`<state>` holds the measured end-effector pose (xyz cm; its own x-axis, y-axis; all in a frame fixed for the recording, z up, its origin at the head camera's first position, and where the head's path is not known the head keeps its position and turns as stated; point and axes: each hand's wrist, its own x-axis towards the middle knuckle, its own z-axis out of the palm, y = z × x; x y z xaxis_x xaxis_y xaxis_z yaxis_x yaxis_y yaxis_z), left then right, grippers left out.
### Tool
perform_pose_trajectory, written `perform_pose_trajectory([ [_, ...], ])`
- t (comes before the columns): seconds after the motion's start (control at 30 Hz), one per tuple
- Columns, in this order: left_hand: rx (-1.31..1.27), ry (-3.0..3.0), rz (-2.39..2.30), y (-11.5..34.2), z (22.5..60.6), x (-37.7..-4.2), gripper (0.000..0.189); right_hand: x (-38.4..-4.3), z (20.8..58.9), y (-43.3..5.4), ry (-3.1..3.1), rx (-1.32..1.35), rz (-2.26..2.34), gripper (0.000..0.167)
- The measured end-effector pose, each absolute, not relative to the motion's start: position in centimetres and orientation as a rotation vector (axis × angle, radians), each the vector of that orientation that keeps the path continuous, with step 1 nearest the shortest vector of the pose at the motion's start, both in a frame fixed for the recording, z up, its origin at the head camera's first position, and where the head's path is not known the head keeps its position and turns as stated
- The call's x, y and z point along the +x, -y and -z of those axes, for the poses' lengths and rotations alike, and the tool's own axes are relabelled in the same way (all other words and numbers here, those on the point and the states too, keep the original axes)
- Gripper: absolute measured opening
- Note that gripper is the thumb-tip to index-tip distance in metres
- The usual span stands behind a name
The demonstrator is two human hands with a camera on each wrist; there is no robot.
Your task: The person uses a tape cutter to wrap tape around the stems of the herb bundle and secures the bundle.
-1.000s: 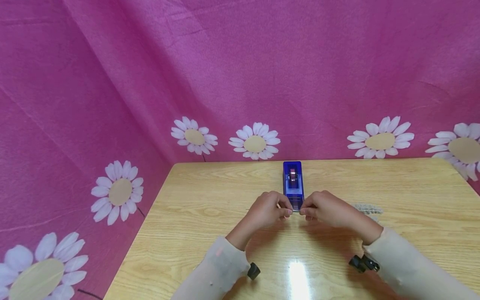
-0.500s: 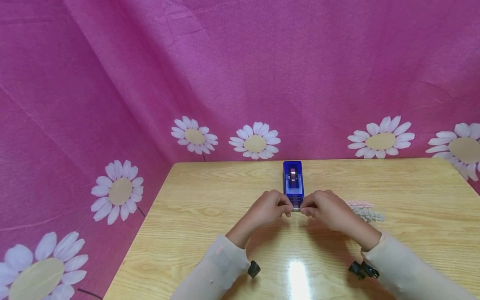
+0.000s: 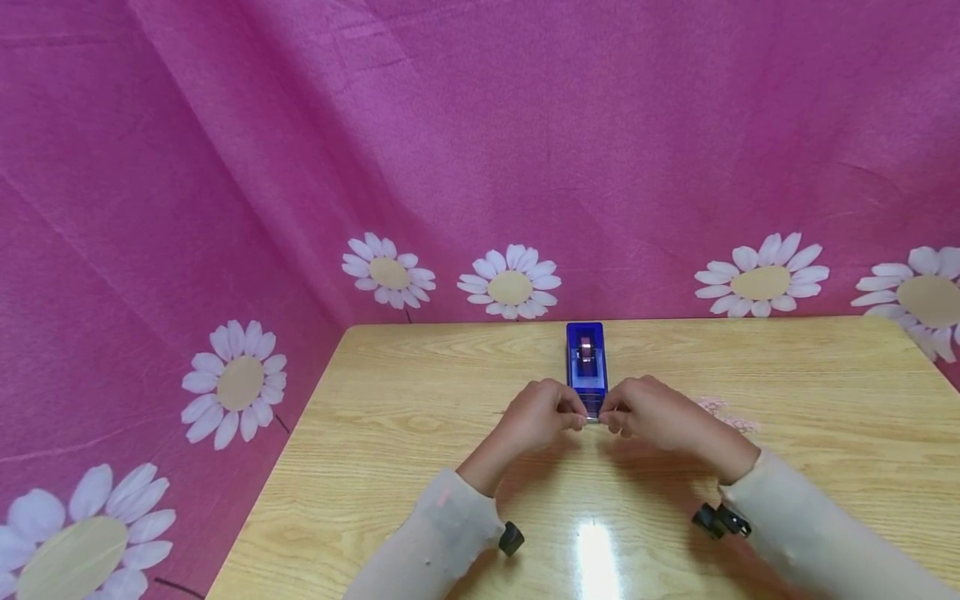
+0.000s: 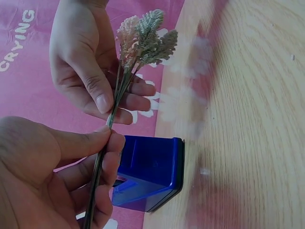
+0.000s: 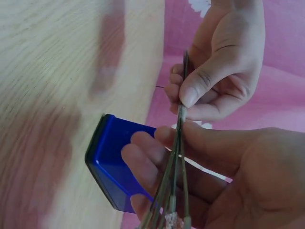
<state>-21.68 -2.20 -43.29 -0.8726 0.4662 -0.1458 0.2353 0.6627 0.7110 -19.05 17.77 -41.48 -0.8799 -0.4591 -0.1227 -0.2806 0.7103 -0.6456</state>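
A bunch of thin green stems with fluffy pink and grey-green flower heads (image 4: 145,38) is held between both hands. My left hand (image 3: 538,415) pinches the lower stems (image 4: 97,164) between thumb and curled fingers. Close beside it, my right hand (image 3: 648,414) pinches the stems with thumb and fingertips, nearer the flower heads. A pale, shiny band (image 5: 182,113), like clear tape, wraps the stems between the two thumbs. Just beyond the hands stands a blue tape dispenser (image 3: 587,358). In the head view the right forearm hides part of the flowers.
The dispenser stands on a light wooden table (image 3: 420,375), near its back edge. A pink cloth (image 3: 600,150) with white daisies hangs behind and to the left. Small specks (image 4: 292,57) lie on the tabletop.
Past the right forearm, pale grey flower heads showed one second ago, pink and grey half a second ago, and pink now, so the bunch has turned. Both hands stay nearly in place.
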Motion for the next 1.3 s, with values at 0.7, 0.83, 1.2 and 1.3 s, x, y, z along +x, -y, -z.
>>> perform_pose_trajectory([
  [0.7, 0.638, -2.502, -0.943, 2.6, 43.6, -22.2, 0.02, -18.1, 42.9, -16.9, -2.86, -0.6, 0.889, 0.011],
  [0.83, 0.636, -2.529, -0.944, 2.4, 43.7, -22.2, 0.019, -18.2, 42.5, -16.9, -2.853, -0.613, 0.823, 0.011],
  [1.2, 0.586, -2.624, -0.961, 2.0, 43.7, -22.4, 0.015, -19.6, 41.5, -17.2, -2.688, -0.634, 0.801, 0.014],
  [1.3, 0.593, -2.632, -0.969, 2.0, 43.7, -22.4, 0.016, -19.9, 41.9, -17.5, -2.618, -0.662, 0.873, 0.017],
])
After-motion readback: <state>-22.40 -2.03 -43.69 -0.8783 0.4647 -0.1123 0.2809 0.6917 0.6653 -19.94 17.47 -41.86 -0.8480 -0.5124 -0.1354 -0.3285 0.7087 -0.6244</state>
